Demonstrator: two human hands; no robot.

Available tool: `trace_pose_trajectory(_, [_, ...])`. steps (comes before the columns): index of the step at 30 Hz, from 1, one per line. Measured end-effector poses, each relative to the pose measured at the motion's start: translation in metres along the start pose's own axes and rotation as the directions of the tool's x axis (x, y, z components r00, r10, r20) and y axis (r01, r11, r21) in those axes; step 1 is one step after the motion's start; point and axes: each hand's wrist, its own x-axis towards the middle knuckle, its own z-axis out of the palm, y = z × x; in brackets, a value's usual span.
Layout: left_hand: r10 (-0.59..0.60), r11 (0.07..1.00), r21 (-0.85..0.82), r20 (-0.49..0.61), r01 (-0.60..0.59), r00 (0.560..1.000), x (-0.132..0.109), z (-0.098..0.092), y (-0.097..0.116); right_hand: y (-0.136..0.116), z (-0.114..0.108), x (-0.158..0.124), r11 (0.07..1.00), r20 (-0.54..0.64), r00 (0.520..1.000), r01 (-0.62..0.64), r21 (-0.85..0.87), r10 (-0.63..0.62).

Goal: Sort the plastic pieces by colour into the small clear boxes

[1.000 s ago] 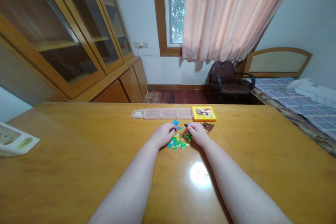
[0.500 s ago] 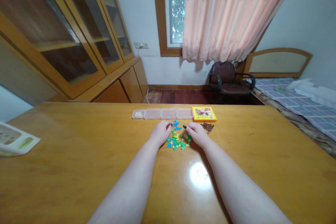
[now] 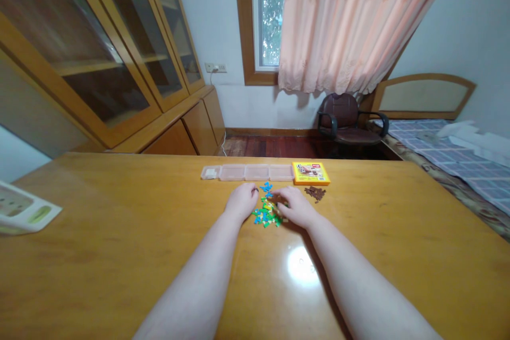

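Note:
A mixed pile of small green, blue, yellow and white building bricks (image 3: pixel 266 218) lies on the wooden table. Just beyond it is a smaller group of blue bricks (image 3: pixel 266 187). My left hand (image 3: pixel 242 201) rests at the left side of the pile with its fingers curled together; whatever they hold, if anything, is hidden. Over the right edge of the pile reaches my right hand (image 3: pixel 298 207), thumb and forefinger apart, the forefinger close to the blue bricks. No brick shows between its fingers. To the right of that hand lies a heap of brown bricks (image 3: pixel 315 193).
Along the far side stand a clear plastic compartment tray (image 3: pixel 257 172) and a yellow box (image 3: pixel 311 173) beside it. A white plastic holder (image 3: pixel 30 212) stands at the left table edge. Beyond the table are a chair (image 3: pixel 345 117) and a glass-door cabinet (image 3: pixel 131 53).
My right hand's fingers have spread and reached forward and left over the pile, uncovering more of the brown heap. My left hand has hardly moved.

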Motion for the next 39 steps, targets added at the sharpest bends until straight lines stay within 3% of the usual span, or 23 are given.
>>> trace_pose_trajectory(4, [0.150,0.986,-0.088,0.061,-0.144,0.987,-0.001,-0.001,0.003,0.011,0.002,0.001,0.996,-0.134,0.987,-0.079,0.052,0.085])
trace_pose_trajectory(12, [0.274,0.956,-0.143,0.117,-0.257,0.955,-0.003,-0.002,0.003,0.008,0.005,0.003,0.995,-0.125,0.990,-0.061,0.078,0.070])
trace_pose_trajectory(18, [0.363,0.903,-0.301,0.153,-0.307,0.919,-0.003,0.001,0.003,0.007,0.004,0.003,0.986,-0.082,0.990,-0.107,0.132,0.118])
trace_pose_trajectory(26, [0.179,0.928,-0.317,-0.088,-0.198,0.980,0.001,0.004,-0.001,-0.002,0.006,0.003,0.998,0.015,1.000,0.003,0.068,-0.004])
trace_pose_trajectory(32, [0.151,0.941,-0.289,-0.099,-0.174,0.984,0.003,0.006,-0.002,-0.005,0.003,0.002,0.999,0.145,0.989,0.035,-0.033,-0.030])
trace_pose_trajectory(39, [0.147,0.942,-0.288,-0.099,-0.170,0.984,0.004,0.008,-0.004,-0.017,0.001,0.001,0.997,0.177,0.982,0.066,-0.042,-0.058])
